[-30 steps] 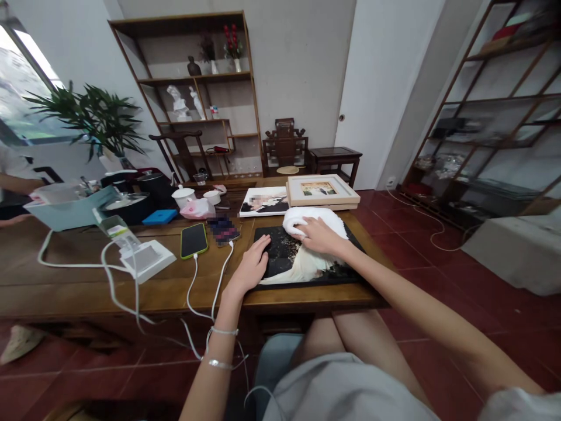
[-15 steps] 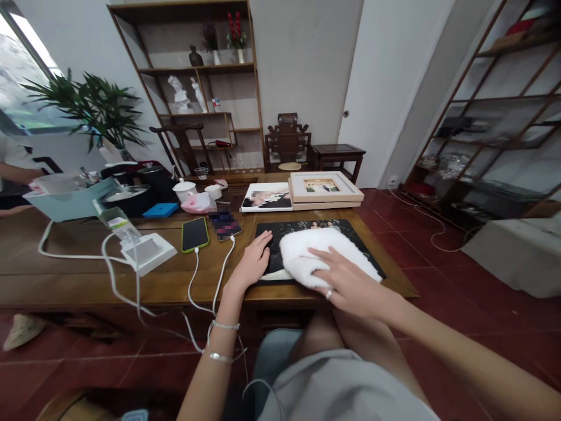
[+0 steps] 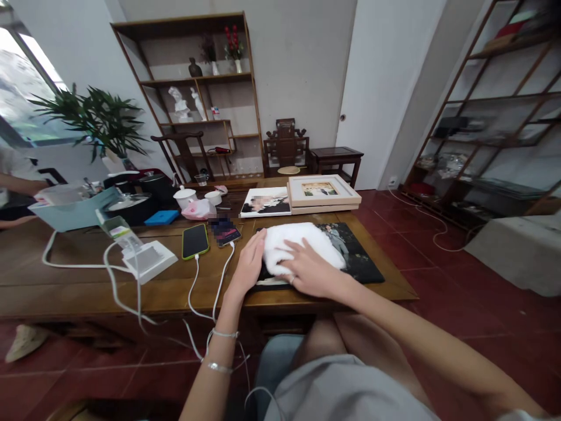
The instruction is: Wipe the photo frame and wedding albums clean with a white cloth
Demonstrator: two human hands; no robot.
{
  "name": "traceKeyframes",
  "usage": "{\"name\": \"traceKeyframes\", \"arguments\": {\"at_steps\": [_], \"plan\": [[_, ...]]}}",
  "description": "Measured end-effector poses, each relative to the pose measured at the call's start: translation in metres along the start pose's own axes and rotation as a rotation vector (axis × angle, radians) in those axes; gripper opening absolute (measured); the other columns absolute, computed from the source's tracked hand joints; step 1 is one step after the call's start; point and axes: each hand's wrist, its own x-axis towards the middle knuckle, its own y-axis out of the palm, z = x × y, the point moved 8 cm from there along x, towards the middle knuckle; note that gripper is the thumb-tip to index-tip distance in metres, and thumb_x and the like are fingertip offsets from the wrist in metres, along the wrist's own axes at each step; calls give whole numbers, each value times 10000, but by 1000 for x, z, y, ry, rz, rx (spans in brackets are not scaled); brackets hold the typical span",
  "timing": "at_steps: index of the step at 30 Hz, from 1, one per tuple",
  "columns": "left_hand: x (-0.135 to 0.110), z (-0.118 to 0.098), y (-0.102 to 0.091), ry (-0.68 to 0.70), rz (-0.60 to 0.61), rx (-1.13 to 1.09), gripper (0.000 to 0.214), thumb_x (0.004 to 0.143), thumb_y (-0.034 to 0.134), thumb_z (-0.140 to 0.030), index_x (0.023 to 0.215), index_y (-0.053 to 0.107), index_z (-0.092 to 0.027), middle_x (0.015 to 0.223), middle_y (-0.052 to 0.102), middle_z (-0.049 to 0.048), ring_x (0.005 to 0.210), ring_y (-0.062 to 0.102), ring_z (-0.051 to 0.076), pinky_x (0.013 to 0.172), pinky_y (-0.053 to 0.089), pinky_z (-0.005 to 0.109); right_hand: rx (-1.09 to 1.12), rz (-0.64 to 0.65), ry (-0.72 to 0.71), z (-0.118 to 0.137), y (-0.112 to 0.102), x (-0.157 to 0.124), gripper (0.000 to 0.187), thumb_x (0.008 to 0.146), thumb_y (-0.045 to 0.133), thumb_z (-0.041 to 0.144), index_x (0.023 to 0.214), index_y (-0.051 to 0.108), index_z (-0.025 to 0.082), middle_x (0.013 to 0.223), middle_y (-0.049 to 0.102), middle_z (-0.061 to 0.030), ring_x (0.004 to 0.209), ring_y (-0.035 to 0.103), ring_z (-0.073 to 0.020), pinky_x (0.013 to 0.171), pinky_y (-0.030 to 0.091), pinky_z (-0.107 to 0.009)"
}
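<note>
The right hand [image 3: 307, 273] lies palm down with its fingers fanned across a bunched white cloth [image 3: 313, 234]; whether the thumb also grips a fold cannot be told. The left hand [image 3: 249, 264], its fingers straight and close together, rests at the left end of a dark picture panel [image 3: 366, 260] and grasps nothing visible; its fingertips reach the left margin of the cloth, though contact between them is unclear. The cloth covers the left and middle part of the panel, leaving a printed figure and the dark right end exposed. The panel lies flat near the front edge of a wooden table [image 3: 397, 286]. Just beyond it are a white-edged photo print [image 3: 266, 202] and, adjoining this at right, a pale framed picture [image 3: 324, 199]. To the left of the left hand lie a green-rimmed phone [image 3: 195, 241] and a second phone [image 3: 229, 235], each joined to a white cable, and farther left a white box-like stand [image 3: 152, 261]. Behind these are a blue box [image 3: 161, 218], a pink-and-white bag [image 3: 198, 209] and a white teapot [image 3: 184, 197]. Against the far wall stand a shelf unit [image 3: 197, 79] and a carved chair [image 3: 285, 143].
</note>
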Motion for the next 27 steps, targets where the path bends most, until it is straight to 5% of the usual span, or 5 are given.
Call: {"name": "traceKeyframes", "arguments": {"at_steps": [6,13,19,23,27], "plan": [[-2,-2,2,14,1,53,484,933,264,-380,1265,488,-110,1365,471,108,1304,369,177,1099,261,356,60,31,-120,40,-4,-31,304,820,491,214,1092,626,210,1352,473,-88,1338,223,-269,1053,156,-564],[-4,-1,17,59,117,212,418,874,438,-323,1233,527,-130,1343,494,116,1310,361,217,1084,287,420,23,-48,193,-28,-15,-55,314,894,399,238,1127,604,192,1266,541,-130,1286,334,-273,1039,218,-516],[-3,-1,18,91,136,234,397,861,449,-286,1199,558,-108,1301,533,135,1255,443,207,1071,321,401,-7,-2,216,-76,-15,13,370,941,325,343,1113,595,158,1162,602,-141,1053,543,-271,870,381,-381],[-2,-3,18,109,134,252,370,855,457,-274,1168,584,-124,1274,558,132,1225,478,224,1052,346,425,15,4,125,-69,-10,66,368,942,331,354,1143,576,168,1117,635,-108,1005,574,-233,845,385,-321],[-2,-8,17,154,122,245,337,850,458,-242,1148,599,-171,1241,590,104,1184,518,226,1019,384,438,24,1,32,-52,-3,87,334,938,350,340,1118,589,191,1151,622,-77,1017,565,-214,863,370,-312]]}}
